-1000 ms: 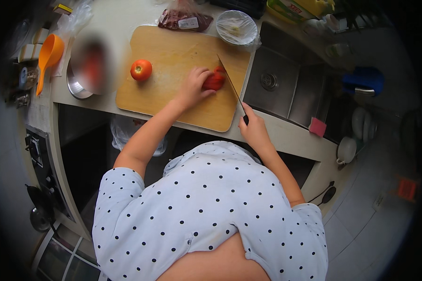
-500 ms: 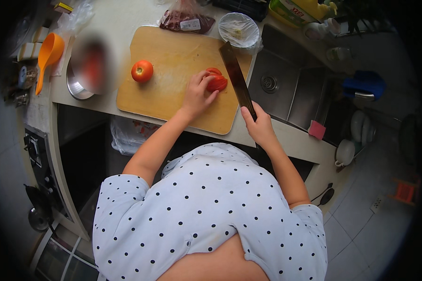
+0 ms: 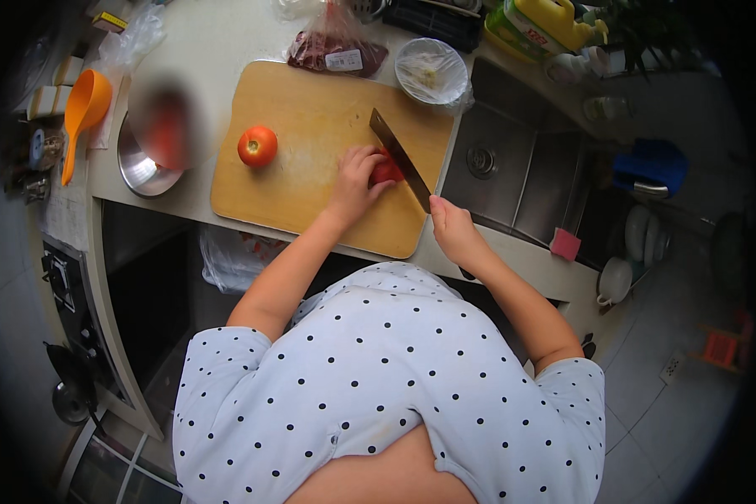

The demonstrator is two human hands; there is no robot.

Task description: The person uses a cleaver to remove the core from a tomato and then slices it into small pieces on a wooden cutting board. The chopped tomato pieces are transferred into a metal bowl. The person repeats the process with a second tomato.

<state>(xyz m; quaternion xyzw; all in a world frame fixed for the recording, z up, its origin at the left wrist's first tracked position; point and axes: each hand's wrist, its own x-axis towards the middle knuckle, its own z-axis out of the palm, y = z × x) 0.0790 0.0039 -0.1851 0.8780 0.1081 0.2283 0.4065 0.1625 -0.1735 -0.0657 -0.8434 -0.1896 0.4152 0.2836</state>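
On a yellow cutting board, my left hand grips a cut tomato with bent fingers, near the board's right side. My right hand is closed round the handle of a kitchen knife. The blade slants across the right side of the cut tomato, close to my left fingertips; whether it has entered the flesh I cannot tell. A whole tomato rests farther left on the board.
Left of the board stands a metal bowl, partly blurred, with an orange ladle beyond it. Bagged meat and a plastic-covered bowl lie behind the board. A steel sink is at the right, with a pink sponge on its near edge.
The knife has moved left, from beside the cut tomato to over its right side, and its blade has turned. My left hand stays on the tomato. The whole view has shifted slightly.
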